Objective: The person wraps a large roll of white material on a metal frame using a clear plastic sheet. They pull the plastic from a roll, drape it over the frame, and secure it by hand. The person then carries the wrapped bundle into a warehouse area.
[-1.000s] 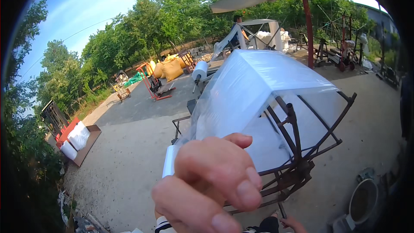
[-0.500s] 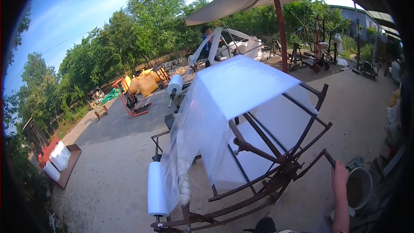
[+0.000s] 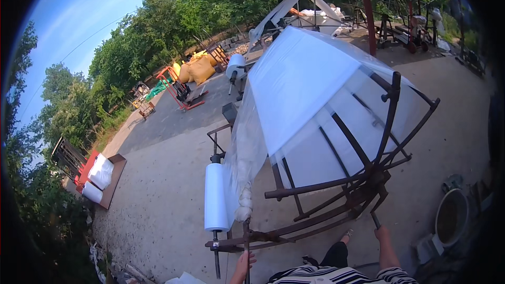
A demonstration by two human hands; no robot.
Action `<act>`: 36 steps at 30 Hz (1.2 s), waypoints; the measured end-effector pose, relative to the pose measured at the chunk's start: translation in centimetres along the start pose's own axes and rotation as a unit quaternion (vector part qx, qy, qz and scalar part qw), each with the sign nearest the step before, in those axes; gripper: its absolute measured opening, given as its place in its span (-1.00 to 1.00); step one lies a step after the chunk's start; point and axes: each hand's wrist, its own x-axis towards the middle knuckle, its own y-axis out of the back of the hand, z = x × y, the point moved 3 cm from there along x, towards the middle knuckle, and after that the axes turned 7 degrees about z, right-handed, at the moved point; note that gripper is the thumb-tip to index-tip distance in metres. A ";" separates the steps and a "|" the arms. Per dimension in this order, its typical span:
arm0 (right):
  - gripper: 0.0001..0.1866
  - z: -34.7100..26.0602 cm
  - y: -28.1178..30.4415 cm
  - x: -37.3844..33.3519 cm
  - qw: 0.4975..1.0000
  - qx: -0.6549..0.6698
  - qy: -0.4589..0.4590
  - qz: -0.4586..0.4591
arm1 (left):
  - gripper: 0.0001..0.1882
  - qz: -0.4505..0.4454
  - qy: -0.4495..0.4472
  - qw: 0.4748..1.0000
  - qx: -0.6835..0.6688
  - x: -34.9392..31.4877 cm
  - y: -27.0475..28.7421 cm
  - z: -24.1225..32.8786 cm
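My right hand [image 3: 380, 232] is closed round the grip of a rusty crank handle [image 3: 375, 220] at the lower right. The crank joins the hub of a large rusty metal reel frame [image 3: 336, 189], round which wide translucent white plastic film [image 3: 300, 84] is wrapped. My left hand [image 3: 243, 264] is at an upright metal post [image 3: 246, 242] at the bottom, its fingers loosely stretched past it. Bunched film [image 3: 245, 200] is gathered above that post. Left of it, a white film roll [image 3: 214, 197] stands on a spindle, with film running from it toward the reel.
A round bucket [image 3: 452, 216] stands at the right. A second film roll [image 3: 236, 66] is further back. Across the yard are a red hand truck [image 3: 181, 92], yellow sacks [image 3: 201, 69] and a red-brown cart [image 3: 111, 184] with white rolls. A red post [image 3: 365, 13] stands behind the reel.
The view has shifted down and left. The reel has turned, and my right hand has swung the crank downward. My left hand has come into view at the post.
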 end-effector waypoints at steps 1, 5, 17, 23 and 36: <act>-0.68 0.7 -2.0 -0.9 0.999 0.029 0.014 -0.038 | -0.35 -0.081 0.065 0.993 -0.062 -0.4 -2.0 1.3; -0.70 -10.0 1.4 -11.1 0.882 0.267 -0.060 -0.383 | -0.47 0.010 -0.037 0.999 -0.018 -0.2 -1.8 -0.1; -0.79 -17.0 38.0 -14.2 0.979 0.134 0.091 0.122 | -0.51 0.080 -0.086 0.991 0.062 -1.4 -2.4 1.2; -0.63 -3.1 35.4 1.3 0.960 -0.109 0.081 0.246 | -0.54 0.121 -0.092 0.981 0.122 -2.1 -2.3 2.1; -0.65 0.0 -0.3 -0.5 0.987 0.044 -0.033 -0.149 | -0.29 0.261 -0.298 0.888 0.235 -2.0 -1.1 6.4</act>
